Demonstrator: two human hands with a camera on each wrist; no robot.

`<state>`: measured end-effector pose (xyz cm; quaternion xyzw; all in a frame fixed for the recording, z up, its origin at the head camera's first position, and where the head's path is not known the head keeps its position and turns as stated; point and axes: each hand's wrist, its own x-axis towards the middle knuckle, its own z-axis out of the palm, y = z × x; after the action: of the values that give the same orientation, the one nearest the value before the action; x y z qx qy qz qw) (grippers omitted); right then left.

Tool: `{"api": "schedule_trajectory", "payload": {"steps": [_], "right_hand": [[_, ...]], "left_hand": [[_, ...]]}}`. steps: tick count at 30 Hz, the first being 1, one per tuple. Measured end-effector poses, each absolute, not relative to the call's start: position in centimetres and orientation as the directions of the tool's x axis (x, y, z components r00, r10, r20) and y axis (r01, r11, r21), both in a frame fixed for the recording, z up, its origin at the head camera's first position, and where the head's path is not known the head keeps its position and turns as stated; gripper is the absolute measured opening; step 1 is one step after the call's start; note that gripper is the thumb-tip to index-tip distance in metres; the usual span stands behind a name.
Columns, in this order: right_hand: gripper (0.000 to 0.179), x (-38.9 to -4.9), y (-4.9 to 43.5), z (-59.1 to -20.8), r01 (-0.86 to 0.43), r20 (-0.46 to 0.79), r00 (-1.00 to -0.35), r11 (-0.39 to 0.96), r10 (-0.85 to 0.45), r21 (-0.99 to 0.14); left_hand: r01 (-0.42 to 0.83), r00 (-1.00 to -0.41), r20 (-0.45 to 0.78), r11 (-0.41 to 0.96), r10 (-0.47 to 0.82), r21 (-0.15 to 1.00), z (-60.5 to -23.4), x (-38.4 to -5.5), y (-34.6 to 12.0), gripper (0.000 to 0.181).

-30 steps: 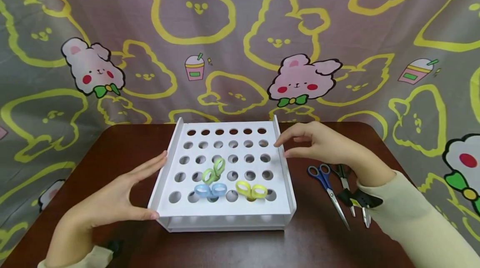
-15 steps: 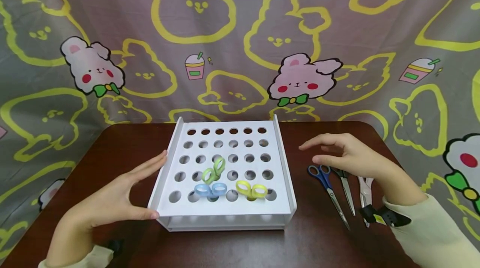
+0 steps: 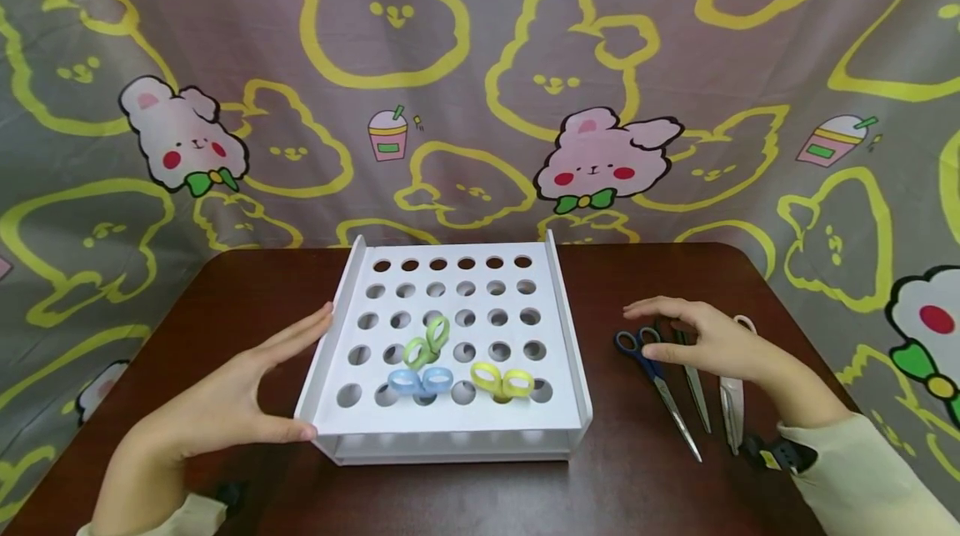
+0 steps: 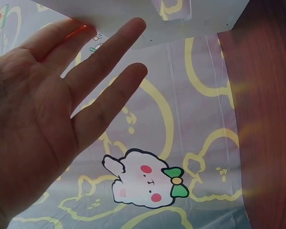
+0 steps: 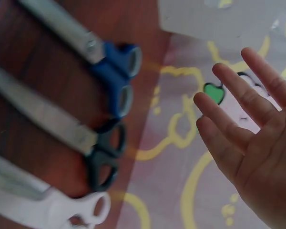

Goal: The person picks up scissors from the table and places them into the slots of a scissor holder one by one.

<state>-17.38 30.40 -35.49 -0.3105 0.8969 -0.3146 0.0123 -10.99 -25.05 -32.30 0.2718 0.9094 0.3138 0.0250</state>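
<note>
A white rack (image 3: 390, 422) with rows of round holes stands mid-table in the head view. Green-handled scissors (image 3: 430, 343), light blue-handled scissors (image 3: 422, 384) and yellow-handled scissors (image 3: 503, 382) sit in its holes, handles up. My left hand (image 3: 225, 394) rests against the rack's left side, thumb near the front corner, fingers extended. To the right, my right hand (image 3: 716, 344) hovers empty over three loose scissors, fingers slightly bent. These are blue-handled scissors (image 5: 117, 71), dark-handled scissors (image 5: 93, 152) and white-handled scissors (image 5: 62, 207), lying side by side. In the head view the hand partly hides their handles.
A dark brown table (image 3: 517, 494) carries everything. Behind it hangs a patterned curtain (image 3: 450, 119) with cartoon animals. The rack has raised side walls, and its right wall (image 3: 566, 328) stands between the holes and the loose scissors.
My right hand has left the rack's right side and moved right and toward me, over the loose scissors. The left hand and the rack stay put.
</note>
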Motion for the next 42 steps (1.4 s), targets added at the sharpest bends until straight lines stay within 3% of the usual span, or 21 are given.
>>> {"api": "schedule_trajectory", "payload": {"steps": [18, 32, 42], "right_hand": [[0.046, -19.9, 33.7, -39.0, -0.474, 0.111, -0.867, 0.738, -0.485, -0.480], [0.056, -21.1, 35.2, -40.1, -0.388, 0.011, -0.896, 0.769, -0.444, -0.508], [0.074, -22.1, 35.4, -40.8, -0.337, -0.060, -0.920, 0.861, -0.387, -0.380]], "left_hand": [[0.467, -0.858, 0.115, 0.668, 0.501, 0.579, -32.4, -11.0, -25.1, 0.112], [0.487, -0.849, 0.134, 0.657, 0.512, 0.575, -32.7, -11.0, -25.3, 0.112], [0.459, -0.864, 0.113, 0.675, 0.491, 0.578, -32.6, -11.0, -25.2, 0.112]]}}
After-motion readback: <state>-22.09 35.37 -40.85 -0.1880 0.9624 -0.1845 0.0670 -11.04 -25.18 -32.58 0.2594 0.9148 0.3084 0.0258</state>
